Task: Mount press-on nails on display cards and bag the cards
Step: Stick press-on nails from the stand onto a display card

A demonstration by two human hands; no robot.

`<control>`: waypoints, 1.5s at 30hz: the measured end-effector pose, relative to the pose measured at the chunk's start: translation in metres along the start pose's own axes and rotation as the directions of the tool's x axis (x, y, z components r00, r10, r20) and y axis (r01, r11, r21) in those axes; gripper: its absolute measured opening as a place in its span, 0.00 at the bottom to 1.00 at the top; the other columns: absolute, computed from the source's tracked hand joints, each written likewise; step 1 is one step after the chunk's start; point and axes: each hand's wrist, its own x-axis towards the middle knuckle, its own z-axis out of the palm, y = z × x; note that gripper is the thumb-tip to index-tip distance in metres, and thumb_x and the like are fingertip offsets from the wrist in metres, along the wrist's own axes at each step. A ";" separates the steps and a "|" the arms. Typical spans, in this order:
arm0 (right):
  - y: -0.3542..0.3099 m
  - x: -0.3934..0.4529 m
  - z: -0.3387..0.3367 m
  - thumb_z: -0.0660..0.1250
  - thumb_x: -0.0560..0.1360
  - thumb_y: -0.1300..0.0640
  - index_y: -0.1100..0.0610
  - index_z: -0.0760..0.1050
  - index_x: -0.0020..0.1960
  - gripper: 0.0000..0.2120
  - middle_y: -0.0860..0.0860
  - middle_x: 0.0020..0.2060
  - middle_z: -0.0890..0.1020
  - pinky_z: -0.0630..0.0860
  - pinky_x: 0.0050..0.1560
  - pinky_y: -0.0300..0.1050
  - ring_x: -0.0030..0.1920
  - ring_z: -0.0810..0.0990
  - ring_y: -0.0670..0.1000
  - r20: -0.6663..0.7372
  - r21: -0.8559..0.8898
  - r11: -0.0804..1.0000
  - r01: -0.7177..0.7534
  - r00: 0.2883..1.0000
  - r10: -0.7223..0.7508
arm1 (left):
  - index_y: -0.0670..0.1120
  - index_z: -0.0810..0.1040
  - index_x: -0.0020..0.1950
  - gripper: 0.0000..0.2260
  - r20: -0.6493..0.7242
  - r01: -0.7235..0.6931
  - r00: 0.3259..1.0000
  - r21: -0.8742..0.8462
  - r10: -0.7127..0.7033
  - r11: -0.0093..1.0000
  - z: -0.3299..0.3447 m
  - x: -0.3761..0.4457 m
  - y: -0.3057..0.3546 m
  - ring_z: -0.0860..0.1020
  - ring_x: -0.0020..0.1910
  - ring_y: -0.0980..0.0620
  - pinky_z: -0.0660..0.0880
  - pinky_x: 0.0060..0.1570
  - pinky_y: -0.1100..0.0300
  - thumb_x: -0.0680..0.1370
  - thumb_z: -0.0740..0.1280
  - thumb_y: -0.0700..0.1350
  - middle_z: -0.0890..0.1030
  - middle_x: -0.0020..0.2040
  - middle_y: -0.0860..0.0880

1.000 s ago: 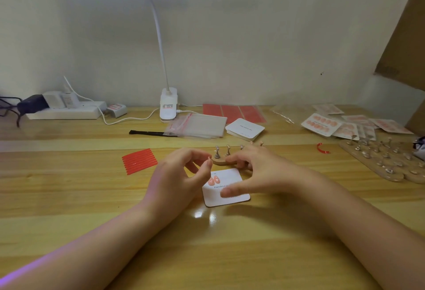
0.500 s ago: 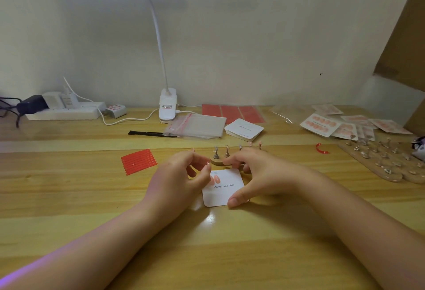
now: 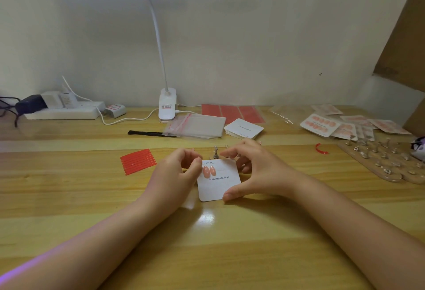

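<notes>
The card [image 3: 218,182] lies flat on the table [image 3: 230,243] between both hands, with two pink nails [image 3: 208,171] on it. The left hand [image 3: 177,174] curls beside its left edge; whether it pinches something, I cannot tell. The right hand [image 3: 255,170] has its thumb on the card's lower right corner, fingers curved and apart.

White display card [image 3: 219,182] lies flat on wooden table [image 3: 230,243] — two pink nails [image 3: 209,171] mounted. Left hand [image 3: 174,174] and right hand [image 3: 257,170] flank it, right thumb touching its corner.
</notes>
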 end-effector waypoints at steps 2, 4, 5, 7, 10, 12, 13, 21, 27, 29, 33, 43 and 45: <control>-0.001 0.000 0.001 0.83 0.56 0.45 0.43 0.73 0.65 0.40 0.38 0.58 0.70 0.71 0.48 0.26 0.53 0.75 0.37 -0.007 0.020 1.000 -0.001 1.000 0.001 | 0.55 0.78 0.45 0.04 -0.007 0.026 1.000 -0.009 -0.026 1.000 0.000 0.001 -0.002 0.77 0.42 0.66 0.70 0.38 0.75 0.78 0.66 0.47 0.82 0.41 0.57; -0.002 -0.001 0.001 0.83 0.57 0.45 0.42 0.73 0.64 0.38 0.39 0.58 0.69 0.72 0.49 0.27 0.53 0.75 0.38 -0.010 0.028 1.000 0.002 1.000 -0.002 | 0.55 0.78 0.44 0.04 -0.016 0.047 0.999 -0.021 -0.047 0.999 -0.001 0.002 -0.002 0.79 0.41 0.63 0.72 0.38 0.72 0.77 0.66 0.47 0.82 0.41 0.56; -0.003 -0.001 0.002 0.83 0.57 0.46 0.43 0.73 0.64 0.38 0.39 0.57 0.69 0.73 0.50 0.28 0.53 0.75 0.39 -0.021 0.037 0.999 0.009 1.000 -0.009 | 0.55 0.78 0.44 0.04 -0.023 0.054 0.998 -0.018 -0.054 0.998 0.000 0.002 -0.003 0.79 0.41 0.62 0.74 0.40 0.70 0.77 0.66 0.47 0.82 0.40 0.57; -0.005 -0.002 0.004 0.84 0.57 0.48 0.45 0.74 0.64 0.38 0.40 0.57 0.70 0.75 0.51 0.30 0.53 0.75 0.39 -0.061 0.055 0.998 0.034 0.998 -0.030 | 0.55 0.78 0.42 0.04 -0.036 0.064 0.997 0.007 -0.064 0.998 0.000 0.002 -0.003 0.80 0.39 0.60 0.76 0.43 0.61 0.76 0.67 0.48 0.82 0.39 0.57; -0.007 -0.003 0.009 0.83 0.58 0.51 0.48 0.73 0.66 0.38 0.40 0.58 0.69 0.77 0.54 0.34 0.54 0.77 0.40 -0.109 0.081 0.994 0.067 0.992 -0.058 | 0.54 0.79 0.40 0.05 -0.058 0.044 0.997 -0.001 -0.044 0.999 -0.001 0.002 -0.003 0.80 0.38 0.59 0.75 0.42 0.60 0.76 0.68 0.47 0.83 0.38 0.57; -0.009 -0.003 0.012 0.83 0.59 0.53 0.47 0.72 0.67 0.39 0.42 0.59 0.69 0.78 0.55 0.37 0.55 0.78 0.41 -0.126 0.076 0.993 0.090 0.989 -0.080 | 0.53 0.80 0.40 0.05 -0.067 0.001 0.998 -0.021 -0.002 1.000 -0.001 0.001 -0.001 0.78 0.37 0.64 0.71 0.37 0.70 0.76 0.68 0.46 0.82 0.38 0.62; -0.009 -0.003 0.014 0.83 0.60 0.53 0.47 0.70 0.68 0.40 0.42 0.60 0.69 0.78 0.55 0.38 0.55 0.78 0.41 -0.138 0.078 0.993 0.093 0.987 -0.082 | 0.53 0.80 0.40 0.05 -0.071 -0.015 0.997 -0.037 0.012 0.999 -0.002 0.001 -0.001 0.78 0.38 0.65 0.70 0.36 0.72 0.76 0.68 0.45 0.82 0.39 0.64; -0.011 0.006 0.026 0.69 0.74 0.67 0.47 0.79 0.54 0.17 0.46 0.50 0.84 0.80 0.46 0.41 0.51 0.84 0.46 -0.233 0.763 0.644 0.060 0.955 0.186 | 0.56 0.79 0.45 0.06 -0.130 -0.167 0.980 -0.120 0.152 0.979 -0.008 -0.004 0.010 0.78 0.43 0.66 0.70 0.41 0.76 0.77 0.67 0.43 0.82 0.41 0.59; -0.018 0.001 0.034 0.70 0.73 0.68 0.57 0.70 0.69 0.26 0.45 0.50 0.85 0.81 0.53 0.50 0.50 0.84 0.47 -0.327 0.640 0.764 0.076 0.927 0.182 | 0.57 0.78 0.44 0.09 -0.148 -0.224 0.967 -0.127 0.205 0.966 -0.009 -0.005 0.012 0.78 0.43 0.66 0.70 0.42 0.76 0.77 0.68 0.42 0.82 0.40 0.61; -0.018 0.000 0.035 0.69 0.73 0.67 0.57 0.70 0.70 0.26 0.46 0.52 0.84 0.81 0.54 0.51 0.51 0.84 0.47 -0.337 0.624 0.777 0.081 0.925 0.174 | 0.57 0.78 0.44 0.10 -0.152 -0.233 0.965 -0.124 0.214 0.964 -0.009 -0.005 0.012 0.78 0.43 0.66 0.70 0.43 0.76 0.77 0.68 0.41 0.82 0.40 0.62; -0.017 0.001 0.033 0.70 0.74 0.66 0.56 0.68 0.70 0.27 0.51 0.61 0.79 0.80 0.56 0.49 0.54 0.82 0.47 -0.346 0.652 0.753 0.085 0.918 0.196 | 0.57 0.78 0.45 0.08 -0.174 -0.223 0.964 -0.124 0.200 0.967 -0.008 -0.004 0.010 0.78 0.43 0.66 0.70 0.43 0.76 0.78 0.68 0.43 0.82 0.41 0.61; -0.008 0.012 0.028 0.62 0.79 0.63 0.52 0.69 0.66 0.17 0.50 0.48 0.84 0.80 0.38 0.44 0.41 0.86 0.51 -0.372 0.694 0.720 0.031 0.872 0.320 | 0.52 0.80 0.47 0.03 -0.358 0.000 0.919 -0.415 -0.163 0.910 -0.014 0.012 -0.004 0.79 0.41 0.69 0.69 0.36 0.78 0.78 0.66 0.46 0.83 0.43 0.57; -0.004 0.012 0.027 0.60 0.78 0.64 0.52 0.69 0.66 0.18 0.46 0.47 0.84 0.78 0.34 0.41 0.34 0.84 0.48 -0.409 0.552 0.834 -0.015 0.867 0.286 | 0.51 0.80 0.50 0.05 -0.348 0.044 0.913 -0.434 -0.213 0.900 -0.014 0.014 -0.008 0.79 0.40 0.68 0.68 0.34 0.78 0.79 0.65 0.47 0.83 0.44 0.56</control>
